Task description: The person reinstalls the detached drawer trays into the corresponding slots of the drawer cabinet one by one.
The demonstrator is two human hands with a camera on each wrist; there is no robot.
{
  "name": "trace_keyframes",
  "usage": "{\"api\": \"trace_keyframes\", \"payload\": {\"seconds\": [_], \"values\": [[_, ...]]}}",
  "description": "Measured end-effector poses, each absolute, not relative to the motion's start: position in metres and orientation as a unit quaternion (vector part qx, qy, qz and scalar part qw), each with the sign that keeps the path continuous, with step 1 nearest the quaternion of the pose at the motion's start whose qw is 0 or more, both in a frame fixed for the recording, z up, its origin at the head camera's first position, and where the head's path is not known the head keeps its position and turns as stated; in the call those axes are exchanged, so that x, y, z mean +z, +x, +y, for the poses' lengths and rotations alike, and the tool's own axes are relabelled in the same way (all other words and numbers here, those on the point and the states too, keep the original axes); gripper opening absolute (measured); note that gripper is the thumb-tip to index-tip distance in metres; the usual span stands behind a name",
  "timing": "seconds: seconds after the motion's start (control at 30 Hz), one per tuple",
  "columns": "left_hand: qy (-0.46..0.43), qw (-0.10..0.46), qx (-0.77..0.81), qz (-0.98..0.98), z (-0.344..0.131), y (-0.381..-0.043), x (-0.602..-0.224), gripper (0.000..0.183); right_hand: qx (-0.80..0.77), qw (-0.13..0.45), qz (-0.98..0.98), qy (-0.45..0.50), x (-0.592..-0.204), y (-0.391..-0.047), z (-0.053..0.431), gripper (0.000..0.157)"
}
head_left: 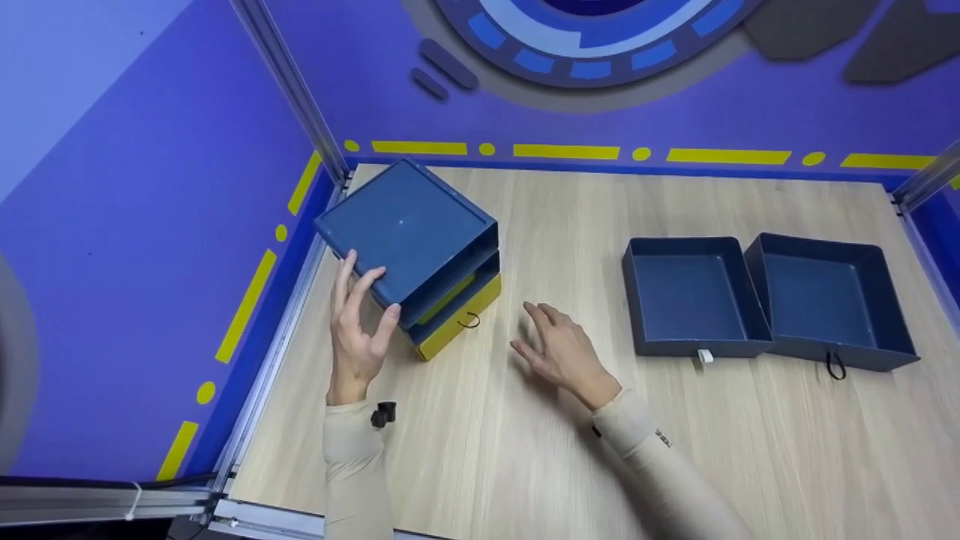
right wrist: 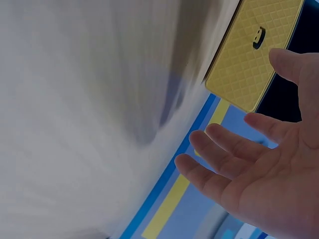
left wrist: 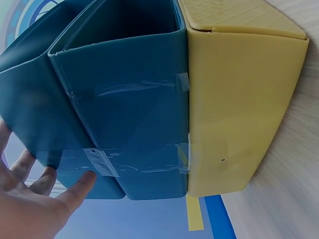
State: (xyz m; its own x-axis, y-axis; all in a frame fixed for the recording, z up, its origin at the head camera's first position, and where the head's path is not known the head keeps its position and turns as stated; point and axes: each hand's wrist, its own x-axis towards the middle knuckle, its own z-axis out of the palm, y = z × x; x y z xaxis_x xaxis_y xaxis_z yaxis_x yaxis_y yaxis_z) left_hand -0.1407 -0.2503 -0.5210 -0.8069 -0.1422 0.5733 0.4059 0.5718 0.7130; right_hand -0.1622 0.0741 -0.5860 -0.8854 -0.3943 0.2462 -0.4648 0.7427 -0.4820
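Note:
A small stacked drawer cabinet (head_left: pixel 409 225) stands at the left of the table, with two blue drawerless sections over a yellow bottom one. The yellow drawer front (right wrist: pixel 244 55) has a quilted pattern and a dark loop pull (head_left: pixel 469 321). My left hand (head_left: pixel 358 337) is at the cabinet's near left side, fingers spread and fingertips right at the top edge. In the left wrist view, clear tape (left wrist: pixel 102 162) runs across the blue side wall (left wrist: pixel 119 104). My right hand (head_left: pixel 562 352) hovers over the table to the right of the cabinet, fingers loosely spread and holding nothing.
Two blue drawers lie on the right side of the table, one drawer (head_left: pixel 686 349) with a white tab, the other (head_left: pixel 862 356) with a black loop. Their neighbouring sides overlap in this view. Printed blue panels (head_left: pixel 570 112) border the table at the back and left.

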Motion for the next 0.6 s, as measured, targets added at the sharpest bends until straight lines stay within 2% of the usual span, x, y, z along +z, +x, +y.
{"api": "trace_keyframes", "payload": {"seconds": [0.6], "values": [[-0.086,0.299,-0.454,-0.835,-0.252,-0.141,-0.521,0.049,0.268,0.09,-0.937,0.206,-0.596,-0.15,0.108,0.069]]}}
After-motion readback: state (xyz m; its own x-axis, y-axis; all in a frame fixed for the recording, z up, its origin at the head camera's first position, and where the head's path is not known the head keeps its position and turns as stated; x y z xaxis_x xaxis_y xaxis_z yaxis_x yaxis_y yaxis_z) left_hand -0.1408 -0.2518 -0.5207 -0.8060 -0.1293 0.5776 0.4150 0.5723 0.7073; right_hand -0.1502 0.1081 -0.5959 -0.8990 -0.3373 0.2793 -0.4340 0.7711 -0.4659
